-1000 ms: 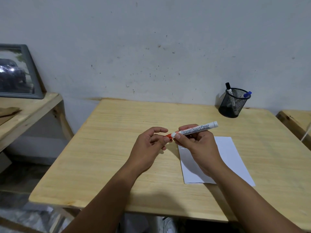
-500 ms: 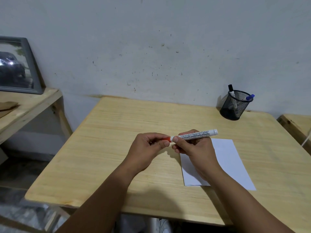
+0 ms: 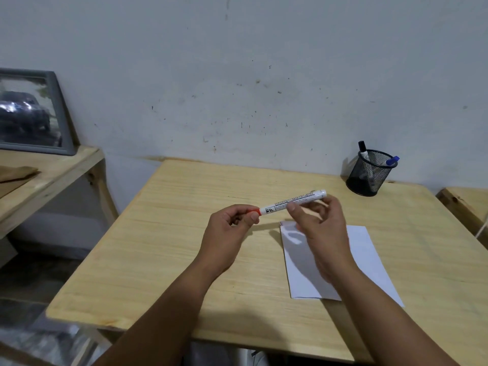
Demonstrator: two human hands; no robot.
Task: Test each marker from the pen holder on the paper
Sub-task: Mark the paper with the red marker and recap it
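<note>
A white board marker (image 3: 293,202) with a red cap is held level above the wooden table (image 3: 184,260). My left hand (image 3: 227,233) pinches the red cap end. My right hand (image 3: 319,228) holds the white barrel between thumb and fingers, over the white sheet of paper (image 3: 369,260) lying on the table. A black mesh pen holder (image 3: 369,173) stands at the table's back right, with a black-capped marker (image 3: 362,149) and a blue-capped marker (image 3: 392,161) sticking out of it.
A grey-framed picture (image 3: 31,112) leans against the wall on a wooden shelf (image 3: 50,170) to the left. Another wooden surface (image 3: 464,204) sits at the right edge. The white wall runs behind the table.
The marker has risen slightly and both hands have moved a little apart along it. My right hand has slid toward the barrel's far end and its fingers have loosened.
</note>
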